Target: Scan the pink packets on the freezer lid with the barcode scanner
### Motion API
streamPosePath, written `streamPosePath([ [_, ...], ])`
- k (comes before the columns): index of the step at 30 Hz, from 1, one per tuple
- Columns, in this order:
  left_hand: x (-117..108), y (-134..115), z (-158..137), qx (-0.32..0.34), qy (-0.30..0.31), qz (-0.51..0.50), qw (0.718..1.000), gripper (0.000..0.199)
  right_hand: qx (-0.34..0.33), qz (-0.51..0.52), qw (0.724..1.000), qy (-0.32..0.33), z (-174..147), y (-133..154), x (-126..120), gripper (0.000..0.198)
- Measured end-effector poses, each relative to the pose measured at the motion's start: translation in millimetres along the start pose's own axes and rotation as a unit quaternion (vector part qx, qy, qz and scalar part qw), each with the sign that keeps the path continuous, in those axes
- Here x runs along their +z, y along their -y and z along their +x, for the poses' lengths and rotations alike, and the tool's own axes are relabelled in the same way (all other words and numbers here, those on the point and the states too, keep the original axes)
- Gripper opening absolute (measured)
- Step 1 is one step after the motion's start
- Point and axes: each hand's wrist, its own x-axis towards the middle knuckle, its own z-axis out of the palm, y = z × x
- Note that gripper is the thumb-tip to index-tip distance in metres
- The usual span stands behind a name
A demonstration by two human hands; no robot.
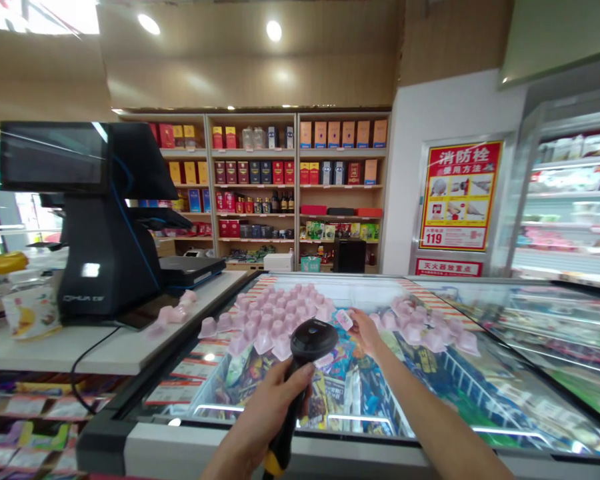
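My left hand (280, 407) is wrapped round the handle of a black barcode scanner (314, 337), its head raised over the freezer's glass lid. Farther forward, my right hand (364, 333) pinches a small pink cup (344, 320) with a printed label facing the scanner. A dense group of pink cups (279, 313) stands on the glass to the left of my right hand. To its right is a smaller group of pink cups (420, 323). The scanner's head hides part of the left group.
A chest freezer (180, 440) with bagged goods under its glass fills the foreground. On the left counter (120, 350) stand a black cash register (110, 253) and several more pink cups (173, 312). A cable (75, 373) hangs off the counter. Stocked shelves (253, 157) line the back wall.
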Motion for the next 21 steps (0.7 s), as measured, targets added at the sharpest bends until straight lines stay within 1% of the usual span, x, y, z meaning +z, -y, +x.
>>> streamPosePath([
  [1, 0.8, 0.3, 1.8, 0.001, -0.001, -0.004, 1.000, 0.027, -0.042, -0.088, 0.995, -0.021, 1.0, -0.4, -3.2, 0.026],
  [2, 1.3, 0.8, 4.3, 0.001, -0.005, -0.005, 1.000, 0.027, -0.088, -0.181, 0.979, -0.042, 1.9, -0.8, -6.7, 0.028],
  [3, 1.5, 1.4, 7.4, 0.000, -0.009, -0.004, 1.000, 0.028, -0.133, -0.270, 0.952, -0.058, 2.7, -1.2, -10.3, 0.029],
  [4, 1.4, 2.2, 11.0, -0.002, -0.014, -0.001, 1.000, 0.028, -0.172, -0.348, 0.919, -0.067, 3.4, -1.8, -14.0, 0.030],
  [6, 1.0, 3.9, 18.8, -0.007, -0.024, 0.005, 1.000, 0.029, -0.218, -0.464, 0.856, -0.066, 4.7, -3.6, -21.3, 0.030],
  [7, 0.8, 4.5, 22.4, -0.009, -0.028, 0.008, 1.000, 0.029, -0.227, -0.506, 0.830, -0.062, 5.5, -4.8, -24.7, 0.030],
  [9, 0.5, 5.0, 28.4, -0.007, -0.036, 0.006, 0.999, 0.028, -0.236, -0.565, 0.789, -0.053, 8.0, -7.4, -30.6, 0.030],
  [11, -0.2, 5.0, 32.4, -0.003, -0.045, 0.003, 0.999, 0.027, -0.244, -0.597, 0.762, -0.052, 11.5, -9.4, -34.3, 0.030],
  [12, -1.0, 5.2, 33.7, -0.002, -0.050, 0.002, 0.999, 0.026, -0.246, -0.605, 0.755, -0.058, 13.3, -9.7, -34.8, 0.030],
  [14, -3.5, 6.2, 34.8, -0.002, -0.053, 0.005, 0.999, 0.026, -0.246, -0.605, 0.752, -0.089, 15.5, -8.7, -32.1, 0.030],
  [15, -5.3, 7.1, 34.6, -0.002, -0.054, 0.008, 0.998, 0.027, -0.245, -0.597, 0.756, -0.108, 15.2, -7.4, -28.6, 0.030],
  [16, -7.2, 8.2, 34.0, -0.002, -0.056, 0.010, 0.998, 0.027, -0.247, -0.582, 0.765, -0.120, 13.6, -5.6, -23.5, 0.030],
  [17, -9.1, 9.2, 32.9, -0.001, -0.058, 0.010, 0.998, 0.027, -0.254, -0.562, 0.778, -0.117, 10.4, -3.5, -17.1, 0.029],
  [18, -10.9, 10.2, 31.5, 0.000, -0.061, 0.009, 0.998, 0.027, -0.264, -0.536, 0.796, -0.100, 5.6, -1.5, -9.6, 0.028],
  [19, -12.5, 10.8, 29.7, -0.001, -0.064, 0.006, 0.998, 0.027, -0.273, -0.506, 0.816, -0.067, -0.6, 0.3, -1.5, 0.028],
  [21, -15.1, 11.2, 25.5, -0.008, -0.065, 0.000, 0.998, 0.027, -0.270, -0.436, 0.858, 0.015, -15.9, 2.0, 15.0, 0.028],
])
